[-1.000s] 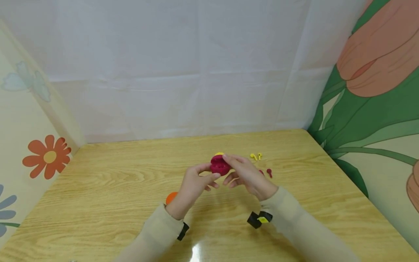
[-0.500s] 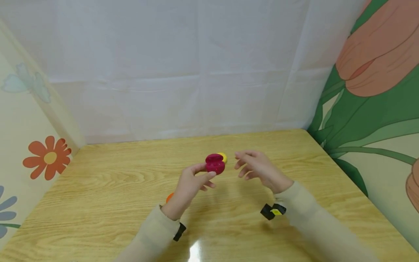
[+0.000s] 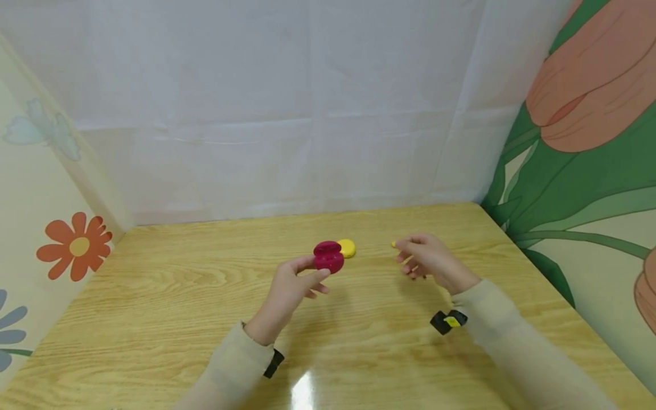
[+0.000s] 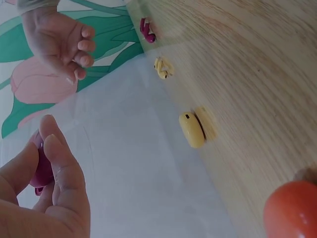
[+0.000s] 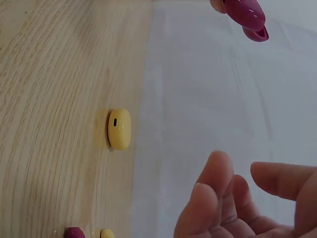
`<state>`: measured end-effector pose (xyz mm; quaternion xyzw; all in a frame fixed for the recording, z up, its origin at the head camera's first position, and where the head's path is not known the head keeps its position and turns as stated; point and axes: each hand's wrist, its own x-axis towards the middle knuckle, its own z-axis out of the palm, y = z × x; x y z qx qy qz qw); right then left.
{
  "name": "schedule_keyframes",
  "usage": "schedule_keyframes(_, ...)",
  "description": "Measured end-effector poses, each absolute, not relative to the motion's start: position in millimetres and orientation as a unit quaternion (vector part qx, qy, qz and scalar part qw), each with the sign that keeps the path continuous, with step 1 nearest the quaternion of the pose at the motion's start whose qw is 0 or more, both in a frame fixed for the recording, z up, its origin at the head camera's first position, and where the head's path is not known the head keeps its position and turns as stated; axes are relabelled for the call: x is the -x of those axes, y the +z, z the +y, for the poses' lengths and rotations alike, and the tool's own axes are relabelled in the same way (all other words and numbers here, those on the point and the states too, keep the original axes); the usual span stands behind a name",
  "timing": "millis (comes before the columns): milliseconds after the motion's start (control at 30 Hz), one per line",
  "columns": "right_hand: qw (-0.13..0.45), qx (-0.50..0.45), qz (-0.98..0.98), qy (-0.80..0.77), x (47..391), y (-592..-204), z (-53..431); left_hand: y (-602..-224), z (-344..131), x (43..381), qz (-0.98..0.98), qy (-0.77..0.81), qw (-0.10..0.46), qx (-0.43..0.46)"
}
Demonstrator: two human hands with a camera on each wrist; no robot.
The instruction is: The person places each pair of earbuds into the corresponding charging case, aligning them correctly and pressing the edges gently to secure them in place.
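Observation:
My left hand [image 3: 292, 285] holds a magenta earbud case [image 3: 328, 259] above the table, its lid raised, pinched between thumb and fingers. To the right, my right hand [image 3: 433, 259] hovers with relaxed, slightly bent fingers and nothing between them; the gap between thumb and fingers shows in the right wrist view. Below it in the head view, it mostly covers the loose earbuds. The left wrist view shows the yellow earbuds [image 4: 162, 68] and the magenta earbuds [image 4: 147, 31] lying on the tabletop, apart from the right hand.
A closed yellow earbud case [image 3: 348, 248] lies on the wooden table [image 3: 179, 273] just behind the magenta one. A round orange case [image 4: 292, 210] sits nearer the left forearm, hidden in the head view. A white cloth [image 3: 256, 159] hangs along the table's far edge.
The right hand has let go of the magenta case's lid and moved right, over the loose earbuds. The left hand has shifted slightly left with the open case, uncovering the yellow case.

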<state>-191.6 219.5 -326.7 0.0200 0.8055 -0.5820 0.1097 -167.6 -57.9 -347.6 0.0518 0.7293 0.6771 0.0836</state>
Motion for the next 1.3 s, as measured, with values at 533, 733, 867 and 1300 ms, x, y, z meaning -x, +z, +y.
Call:
schedule_keyframes(533,0.148,-0.024,0.811,-0.566,193,-331,242,-347,-62,168,0.736,0.672,0.076,-0.037)
schedule_keyframes(733,0.157,-0.027,0.818,-0.553,194,-332,249,-347,-63,167,0.729,0.678,0.084,-0.043)
schedule_keyframes(867,0.161,-0.029,0.820,-0.548,195,-335,253,-347,-64,167,0.728,0.679,0.086,-0.046)
schedule_keyframes(1300,0.166,-0.062,0.829,-0.530,196,-343,268,-348,-65,168,0.732,0.675,0.083,-0.039)
